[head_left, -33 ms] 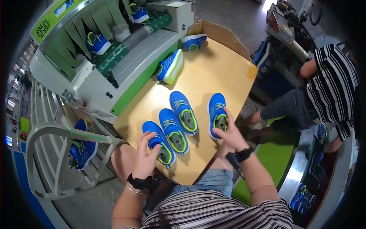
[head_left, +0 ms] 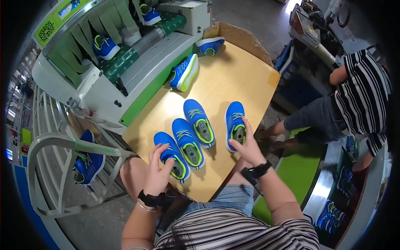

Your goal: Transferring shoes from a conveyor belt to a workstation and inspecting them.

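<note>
On the tan tabletop stand several blue sneakers with lime-green collar linings, toes pointing away from me. My left hand is closed on the outer side of the nearest left sneaker, thumb by its collar. Its fingers partly cover the laces and side. To its right, close together, are a middle sneaker and another one slightly farther off; neither is touched. My right hand grips the right-hand sneaker near its opening, thumb at the heel and fingers along the right side.
One sneaker lies on its side by the machine, another at the far corner. More sit on the machine's green belt. A metal rack stands left. At right, a co-worker bends beside a conveyor with sneakers.
</note>
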A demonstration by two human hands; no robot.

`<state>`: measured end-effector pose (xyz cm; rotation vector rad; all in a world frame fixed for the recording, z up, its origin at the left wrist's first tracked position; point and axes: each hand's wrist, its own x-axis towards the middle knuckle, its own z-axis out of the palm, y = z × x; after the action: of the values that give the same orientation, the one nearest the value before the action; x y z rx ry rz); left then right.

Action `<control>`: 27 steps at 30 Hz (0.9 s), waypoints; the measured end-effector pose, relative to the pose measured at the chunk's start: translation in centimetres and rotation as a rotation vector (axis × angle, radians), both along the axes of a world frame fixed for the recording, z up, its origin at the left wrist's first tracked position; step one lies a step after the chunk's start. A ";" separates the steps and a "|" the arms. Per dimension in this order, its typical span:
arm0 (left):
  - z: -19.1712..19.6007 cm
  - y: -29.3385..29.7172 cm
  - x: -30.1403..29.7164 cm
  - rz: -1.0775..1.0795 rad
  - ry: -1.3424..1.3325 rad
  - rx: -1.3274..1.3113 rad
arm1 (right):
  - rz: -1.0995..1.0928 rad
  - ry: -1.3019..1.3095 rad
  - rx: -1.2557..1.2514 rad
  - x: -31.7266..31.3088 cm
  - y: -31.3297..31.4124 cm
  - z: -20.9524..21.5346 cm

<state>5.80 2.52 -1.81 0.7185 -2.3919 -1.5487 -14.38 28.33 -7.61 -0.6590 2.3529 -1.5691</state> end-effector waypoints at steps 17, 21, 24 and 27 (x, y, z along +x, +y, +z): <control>0.4 2.3 -3.7 0.076 0.270 0.475 | 0.115 -0.445 -0.708 -0.6 -6.4 6.1; 4.1 1.8 -7.1 -0.252 0.309 1.254 | 0.456 -0.181 -0.740 1.9 -8.6 10.6; 6.6 -2.2 -8.6 -0.225 0.376 1.341 | 0.252 -0.277 -0.380 -0.7 -8.6 6.9; 8.5 -6.4 -10.8 -0.285 0.436 1.202 | 0.210 -0.332 -0.210 -0.9 -7.5 0.9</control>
<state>-4.95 -3.84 6.72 0.1097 -1.1059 -2.8547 -15.31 20.83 -6.75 -0.6102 1.8388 -1.6938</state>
